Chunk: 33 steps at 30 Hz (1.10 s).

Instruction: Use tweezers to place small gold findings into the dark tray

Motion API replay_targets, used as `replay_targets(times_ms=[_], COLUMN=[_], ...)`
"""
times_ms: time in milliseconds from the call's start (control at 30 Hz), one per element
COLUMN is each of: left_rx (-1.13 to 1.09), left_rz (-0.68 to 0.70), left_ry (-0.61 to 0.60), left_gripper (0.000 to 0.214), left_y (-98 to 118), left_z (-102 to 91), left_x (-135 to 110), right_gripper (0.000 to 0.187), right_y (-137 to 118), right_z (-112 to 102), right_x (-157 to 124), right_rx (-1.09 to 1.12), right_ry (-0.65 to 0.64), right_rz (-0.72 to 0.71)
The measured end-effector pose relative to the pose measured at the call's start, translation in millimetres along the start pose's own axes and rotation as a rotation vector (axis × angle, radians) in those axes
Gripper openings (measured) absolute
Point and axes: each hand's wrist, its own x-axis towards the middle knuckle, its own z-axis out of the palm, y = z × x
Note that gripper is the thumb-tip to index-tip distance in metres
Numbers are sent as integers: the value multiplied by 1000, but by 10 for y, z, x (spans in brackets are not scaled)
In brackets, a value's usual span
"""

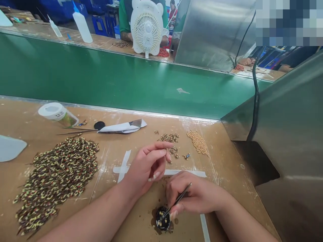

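Observation:
My right hand (189, 193) grips a pair of dark tweezers (183, 193), tips down in a small round black dish (158, 224). Several pale bits sit in the dark, shiny dish, and wet-looking stains surround it. To the upper left, my left hand (151, 161) hovers over the board with thumb and index finger pinched together; whatever they hold, if anything, is too small to name. Just beyond its fingertips lies a small cluster of brown-and-yellow pieces (168, 137), with a blue-marked piece (187, 156) to the right. Farther right is a patch of tan beads (198, 143).
A large heap of brown-and-yellow pieces (60, 178) covers the left. Behind it are a white-lidded tub (57, 112), a black disc (99, 125) and a paper-wrapped bundle (123, 127). A metal housing (297, 134) stands right. Across the green belt (113, 77), a fan (147, 28) partly hides a person.

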Motion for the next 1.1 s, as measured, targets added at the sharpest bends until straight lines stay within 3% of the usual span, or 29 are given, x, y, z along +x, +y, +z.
replay_targets(times_ms=[433, 600, 700, 867, 967, 1100], left_rx=[-47, -38, -24, 81, 190, 270], left_rz=[9, 17, 21, -8, -24, -33], left_ry=[-44, -38, -21, 20, 27, -17], left_gripper=[14, 16, 16, 21, 37, 35], left_y=[-5, -7, 2, 14, 10, -27], left_z=[-20, -19, -4, 29, 33, -5], left_x=[5, 0, -5, -25, -31, -29], right_gripper=[25, 24, 22, 25, 36, 47], right_y=[13, 19, 23, -50, -118, -127], right_z=[-2, 8, 1, -80, -152, -222], right_x=[7, -24, -43, 11, 65, 91], right_rx=[-26, 76, 255, 610, 796, 939], right_ry=[-15, 31, 201, 652, 898, 1028], right_rz=[-16, 12, -37, -204, -168, -86])
